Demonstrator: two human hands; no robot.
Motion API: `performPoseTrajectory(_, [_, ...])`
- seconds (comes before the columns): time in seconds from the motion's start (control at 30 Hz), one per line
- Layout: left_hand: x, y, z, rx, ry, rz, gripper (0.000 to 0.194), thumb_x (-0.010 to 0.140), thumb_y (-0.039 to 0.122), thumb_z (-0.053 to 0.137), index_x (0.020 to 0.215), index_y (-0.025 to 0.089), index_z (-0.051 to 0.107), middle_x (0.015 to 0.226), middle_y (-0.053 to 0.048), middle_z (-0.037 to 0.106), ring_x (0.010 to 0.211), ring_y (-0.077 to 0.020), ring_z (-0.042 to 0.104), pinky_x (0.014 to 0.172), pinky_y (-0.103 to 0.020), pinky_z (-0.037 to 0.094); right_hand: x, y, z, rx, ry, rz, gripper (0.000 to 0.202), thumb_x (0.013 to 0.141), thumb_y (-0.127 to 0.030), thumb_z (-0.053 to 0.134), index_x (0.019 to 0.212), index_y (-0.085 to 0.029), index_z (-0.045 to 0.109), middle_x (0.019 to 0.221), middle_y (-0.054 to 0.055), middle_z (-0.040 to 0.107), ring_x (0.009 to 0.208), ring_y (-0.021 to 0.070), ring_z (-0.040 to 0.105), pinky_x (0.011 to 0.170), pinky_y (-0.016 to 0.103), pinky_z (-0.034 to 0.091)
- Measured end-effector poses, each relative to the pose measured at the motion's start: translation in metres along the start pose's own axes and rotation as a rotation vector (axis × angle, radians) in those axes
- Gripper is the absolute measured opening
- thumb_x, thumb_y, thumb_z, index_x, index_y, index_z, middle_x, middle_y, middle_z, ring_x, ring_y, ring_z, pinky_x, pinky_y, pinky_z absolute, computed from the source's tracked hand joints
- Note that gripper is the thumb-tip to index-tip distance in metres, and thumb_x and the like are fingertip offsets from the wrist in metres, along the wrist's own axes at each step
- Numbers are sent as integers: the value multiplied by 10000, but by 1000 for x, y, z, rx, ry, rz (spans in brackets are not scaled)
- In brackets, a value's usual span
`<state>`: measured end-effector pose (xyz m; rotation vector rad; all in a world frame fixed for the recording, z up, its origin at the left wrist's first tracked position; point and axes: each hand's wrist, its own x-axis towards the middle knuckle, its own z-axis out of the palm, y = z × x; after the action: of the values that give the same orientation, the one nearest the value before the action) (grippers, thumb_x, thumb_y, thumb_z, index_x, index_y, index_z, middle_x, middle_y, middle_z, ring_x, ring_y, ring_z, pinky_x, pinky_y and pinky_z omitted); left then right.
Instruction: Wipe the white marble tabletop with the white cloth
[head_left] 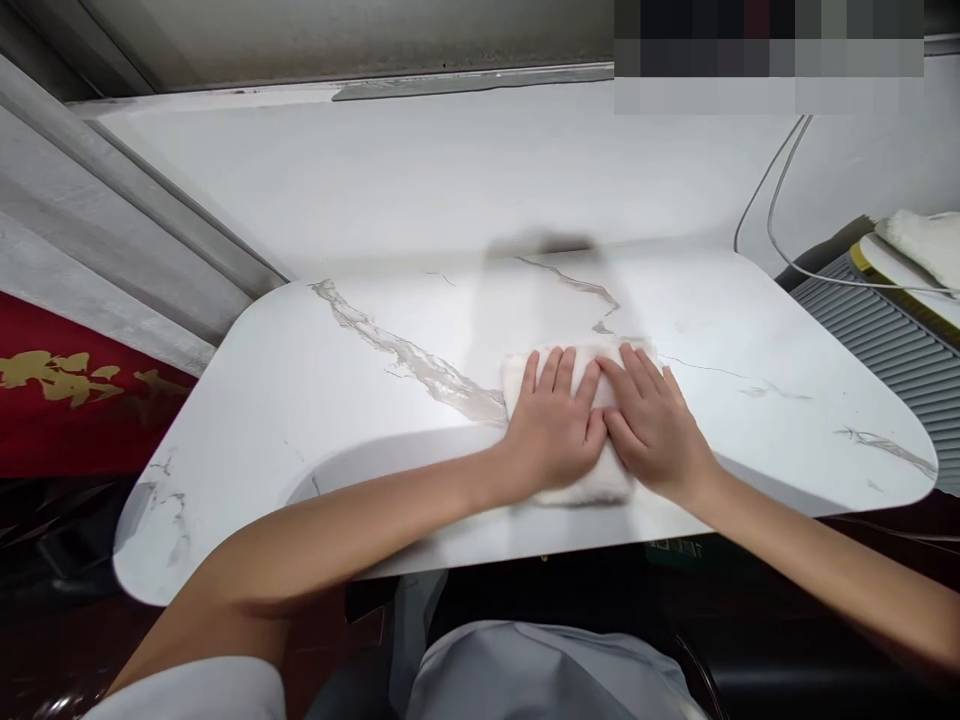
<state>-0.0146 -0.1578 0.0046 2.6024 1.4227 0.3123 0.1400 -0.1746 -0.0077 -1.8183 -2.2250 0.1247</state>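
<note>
A white, soft-looking folded cloth (pixel 589 488) lies flat on a white marble-patterned table (pixel 360 440), right of its middle and close to the front edge. My left hand (pixel 556 420) rests on the cloth's left part, palm down with its fingers stretched out. On the right part, my right hand (pixel 652 420) lies flat in the same way, fingers extended forward. The two hands touch or nearly touch at the thumbs and index fingers. Their palms hide much of the cloth.
A white wall panel (pixel 450 180) stands behind the table. Grey cables (pixel 772 200) hang at the right, near a ribbed grey surface (pixel 877 330) and another white cloth (pixel 926 240). Red fabric with gold patterns (pixel 90 400) is at the left. The upper right is pixelated.
</note>
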Motion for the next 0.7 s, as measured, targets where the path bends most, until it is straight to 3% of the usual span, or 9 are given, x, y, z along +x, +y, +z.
performPoseTrajectory(0.4, [123, -89, -4, -19, 130, -141, 485, 1000, 298, 349, 1463, 192, 445, 1544, -108, 440, 1456, -240, 347, 1243, -469, 162, 167, 18, 28, 43, 100, -44, 511, 946, -273, 262, 1402, -182, 475, 1524, 159, 444, 1418, 322, 365, 1102, 585, 321])
performPoseTrajectory(0.53, [147, -106, -4, -27, 168, -159, 472, 991, 292, 350, 1433, 197, 487, 1502, -100, 487, 1417, -239, 394, 1229, -440, 200, 202, 24, 36, 67, 122, -77, 477, 941, -248, 250, 1345, -202, 499, 1395, 148, 540, 1306, 311, 448, 1057, 549, 357])
performPoseTrajectory(0.7, [164, -117, -4, -19, 201, -175, 463, 989, 290, 355, 1414, 195, 511, 1467, -106, 516, 1392, -237, 421, 1223, -415, 215, 223, 25, 38, 53, 135, -26, 450, 953, -261, 261, 1308, -196, 529, 1344, 155, 553, 1240, 318, 480, 1024, 514, 373])
